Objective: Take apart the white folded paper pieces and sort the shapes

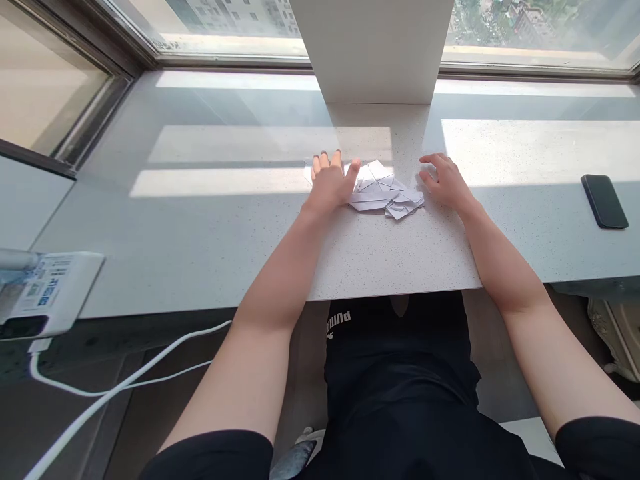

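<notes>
A loose heap of folded white paper pieces [383, 190] lies on the pale speckled sill, between my two hands. My left hand [331, 179] rests on the heap's left side, fingers stretched forward and thumb apart, covering some of the paper; a bit of white paper shows just left of it. To the right of the heap, my right hand [445, 179] is over the sill, thumb and forefinger apart with a gap between them. Nothing shows in that gap, and its other fingers are partly hidden.
A black phone [605, 201] lies at the right. On the left edge sits a white box-shaped device [57, 293] with a white cable [125, 383] hanging from it. A white pillar [377, 53] stands behind the paper, between windows. The sill's front edge [395, 295] is near my body.
</notes>
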`<state>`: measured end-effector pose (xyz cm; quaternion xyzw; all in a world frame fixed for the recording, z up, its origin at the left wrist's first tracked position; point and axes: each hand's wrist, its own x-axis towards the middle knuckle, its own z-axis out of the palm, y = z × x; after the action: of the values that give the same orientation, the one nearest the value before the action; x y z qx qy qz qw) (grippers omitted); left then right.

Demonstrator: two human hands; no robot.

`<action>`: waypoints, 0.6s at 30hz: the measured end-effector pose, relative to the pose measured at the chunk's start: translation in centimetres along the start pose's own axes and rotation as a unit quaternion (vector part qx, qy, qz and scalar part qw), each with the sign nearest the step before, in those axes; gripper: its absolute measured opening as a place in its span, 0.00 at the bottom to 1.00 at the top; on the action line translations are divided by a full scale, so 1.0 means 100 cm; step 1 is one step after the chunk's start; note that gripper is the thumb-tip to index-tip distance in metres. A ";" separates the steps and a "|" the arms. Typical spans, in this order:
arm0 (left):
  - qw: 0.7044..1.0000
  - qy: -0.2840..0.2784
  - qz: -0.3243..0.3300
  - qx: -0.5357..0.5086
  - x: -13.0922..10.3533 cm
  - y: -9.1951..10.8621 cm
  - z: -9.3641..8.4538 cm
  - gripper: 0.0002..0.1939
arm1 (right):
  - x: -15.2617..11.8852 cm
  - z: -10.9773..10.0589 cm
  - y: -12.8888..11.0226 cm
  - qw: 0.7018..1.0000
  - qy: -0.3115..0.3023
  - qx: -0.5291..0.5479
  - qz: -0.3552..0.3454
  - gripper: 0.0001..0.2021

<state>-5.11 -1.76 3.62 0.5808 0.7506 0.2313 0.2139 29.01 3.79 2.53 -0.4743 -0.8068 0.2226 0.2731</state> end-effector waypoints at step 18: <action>0.965 0.012 0.227 -0.131 -0.021 0.025 0.023 0.40 | 0.001 -0.002 -0.003 1.000 -0.005 0.009 -0.009 0.21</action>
<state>-1.37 -3.05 3.39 0.6997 0.5648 0.3775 0.2212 28.89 3.77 2.91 -0.4637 -0.8103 0.2292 0.2754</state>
